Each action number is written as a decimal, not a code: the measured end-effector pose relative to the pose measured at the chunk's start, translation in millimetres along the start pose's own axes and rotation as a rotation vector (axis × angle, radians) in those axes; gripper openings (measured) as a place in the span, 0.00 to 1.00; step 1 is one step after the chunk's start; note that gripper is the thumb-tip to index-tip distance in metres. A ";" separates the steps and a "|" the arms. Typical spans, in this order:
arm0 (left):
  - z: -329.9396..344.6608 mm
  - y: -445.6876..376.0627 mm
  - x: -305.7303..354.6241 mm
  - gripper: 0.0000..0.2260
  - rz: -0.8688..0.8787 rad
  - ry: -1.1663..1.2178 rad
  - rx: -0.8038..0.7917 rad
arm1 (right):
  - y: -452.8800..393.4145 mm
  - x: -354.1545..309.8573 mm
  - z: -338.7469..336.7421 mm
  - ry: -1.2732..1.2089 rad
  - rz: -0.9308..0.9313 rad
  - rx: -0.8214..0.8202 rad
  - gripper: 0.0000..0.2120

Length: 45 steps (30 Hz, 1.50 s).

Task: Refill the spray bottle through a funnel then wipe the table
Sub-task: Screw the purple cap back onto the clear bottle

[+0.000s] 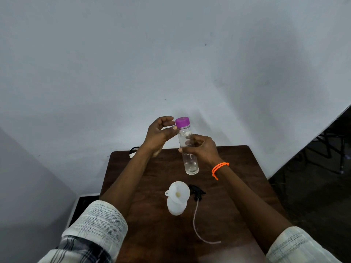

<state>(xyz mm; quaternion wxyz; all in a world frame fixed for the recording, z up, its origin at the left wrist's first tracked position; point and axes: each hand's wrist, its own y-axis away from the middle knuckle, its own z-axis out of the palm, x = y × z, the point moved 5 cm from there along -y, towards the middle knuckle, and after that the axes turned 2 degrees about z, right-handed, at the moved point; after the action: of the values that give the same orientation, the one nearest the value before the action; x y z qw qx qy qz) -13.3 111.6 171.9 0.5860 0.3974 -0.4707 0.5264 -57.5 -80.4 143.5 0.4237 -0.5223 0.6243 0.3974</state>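
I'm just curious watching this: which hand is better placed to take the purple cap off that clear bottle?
The left hand, probably: its fingertips are already at the purple cap, while the right hand grips the clear bottle around its middle, steadying it.
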 end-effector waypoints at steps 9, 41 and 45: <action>19.6 5.6 9.0 0.14 0.090 -0.099 0.045 | 1.5 -7.9 4.6 0.019 -0.047 0.000 0.21; 31.8 11.1 10.0 0.21 0.085 -0.163 0.104 | 5.9 -17.7 -0.3 -0.008 -0.123 0.038 0.17; 28.8 12.3 8.3 0.22 0.059 -0.157 0.134 | 2.9 -11.6 -1.7 -0.014 -0.086 0.043 0.20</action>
<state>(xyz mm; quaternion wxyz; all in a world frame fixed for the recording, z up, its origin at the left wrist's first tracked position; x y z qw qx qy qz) -29.3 87.5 186.5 0.5037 0.4617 -0.4902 0.5411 -59.5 -78.0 155.2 0.4559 -0.5368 0.6064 0.3691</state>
